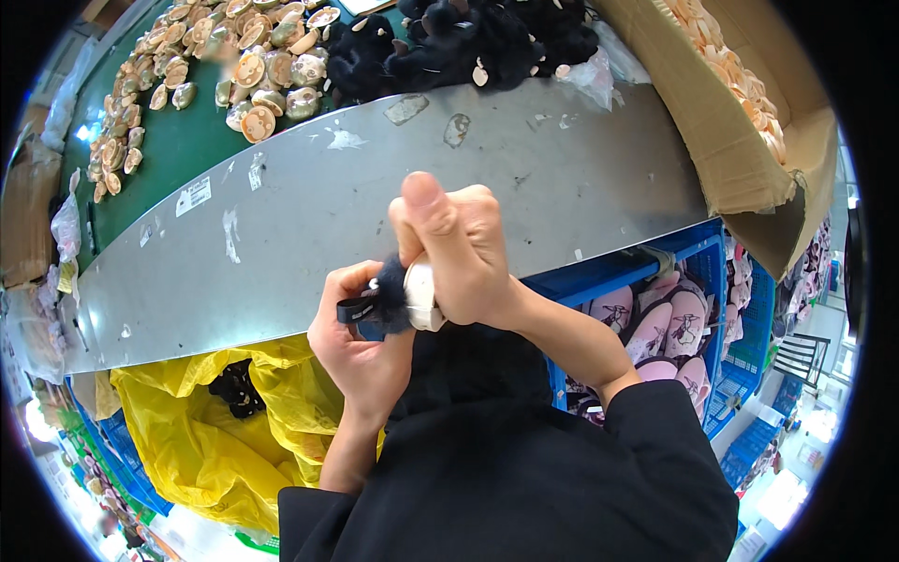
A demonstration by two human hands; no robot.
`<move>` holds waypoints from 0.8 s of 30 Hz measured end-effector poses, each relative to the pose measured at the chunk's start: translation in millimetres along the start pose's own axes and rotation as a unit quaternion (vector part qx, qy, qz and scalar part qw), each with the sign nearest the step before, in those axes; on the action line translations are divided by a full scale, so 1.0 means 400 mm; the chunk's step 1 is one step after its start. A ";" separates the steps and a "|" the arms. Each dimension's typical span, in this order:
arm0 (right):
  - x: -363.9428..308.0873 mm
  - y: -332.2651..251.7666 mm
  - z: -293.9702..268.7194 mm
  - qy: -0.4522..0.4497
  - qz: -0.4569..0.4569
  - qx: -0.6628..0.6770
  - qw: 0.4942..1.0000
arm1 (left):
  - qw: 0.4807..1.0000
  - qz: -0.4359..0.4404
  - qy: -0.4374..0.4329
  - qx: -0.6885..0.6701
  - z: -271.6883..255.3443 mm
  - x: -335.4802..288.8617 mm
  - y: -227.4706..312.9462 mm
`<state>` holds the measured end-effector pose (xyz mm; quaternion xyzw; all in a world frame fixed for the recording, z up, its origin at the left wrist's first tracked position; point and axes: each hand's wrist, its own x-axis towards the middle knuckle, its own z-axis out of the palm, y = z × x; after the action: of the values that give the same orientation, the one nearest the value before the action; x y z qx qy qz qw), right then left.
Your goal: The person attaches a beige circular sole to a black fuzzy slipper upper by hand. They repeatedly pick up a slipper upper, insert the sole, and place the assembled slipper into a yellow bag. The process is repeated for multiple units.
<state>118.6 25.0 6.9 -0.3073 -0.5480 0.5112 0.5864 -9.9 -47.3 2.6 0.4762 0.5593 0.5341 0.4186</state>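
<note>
In front of my chest my two hands meet over one small item. My left hand [361,351] is closed round a dark fluffy piece [393,292] with a black ribbon loop [356,310] sticking out beside the thumb. Against the fluff sits a cream rounded part [421,292], smooth and hard-looking. My right hand [459,248] is curled in a fist on that part, its thumb raised toward the far side. The right fingers hide some of the cream part, so I cannot tell how it joins the fluff.
A grey metal ledge [309,206] borders the green work surface [192,133]. On it lie many cream round pieces [251,70] and a black fluffy heap [478,47]. Cardboard box [712,122] stands right; blue crate [716,318] holds pink slippers [688,318]; yellow bag [206,459] sits lower left.
</note>
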 end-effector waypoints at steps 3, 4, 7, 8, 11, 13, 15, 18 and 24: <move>-0.018 0.011 -0.012 0.049 0.020 -0.017 0.998 | 1.000 0.019 0.005 -0.017 0.010 0.011 -0.009; -0.024 0.020 -0.027 0.033 0.042 -0.045 0.998 | 0.999 0.000 0.011 -0.047 0.018 0.018 -0.011; -0.032 0.016 -0.043 0.025 0.008 -0.170 0.985 | 0.987 -0.075 0.009 -0.138 0.004 0.030 -0.002; -0.037 0.006 -0.050 0.000 0.028 -0.194 0.981 | 0.983 -0.074 0.003 -0.166 -0.008 0.033 -0.014; -0.045 0.005 -0.052 -0.018 0.010 -0.183 0.983 | 0.962 -0.106 -0.013 -0.250 -0.020 0.041 -0.037; -0.051 0.016 -0.062 0.008 -0.035 -0.231 0.972 | 0.932 -0.150 -0.013 -0.331 -0.012 0.060 -0.021; -0.058 0.034 -0.067 0.079 -0.075 -0.323 0.940 | 0.866 -0.094 -0.059 -0.487 -0.023 0.080 -0.014; -0.058 0.069 -0.166 0.249 0.040 -0.210 0.945 | 0.951 0.126 -0.092 -0.268 -0.089 0.091 0.046; -0.095 0.062 -0.185 0.106 0.040 -0.012 0.993 | 0.994 -0.027 -0.083 -0.074 -0.019 0.084 0.028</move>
<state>187.6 11.1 -43.9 -0.3884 -0.4760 0.4926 0.6164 -23.0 -16.3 15.8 0.4713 0.4946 0.5212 0.5114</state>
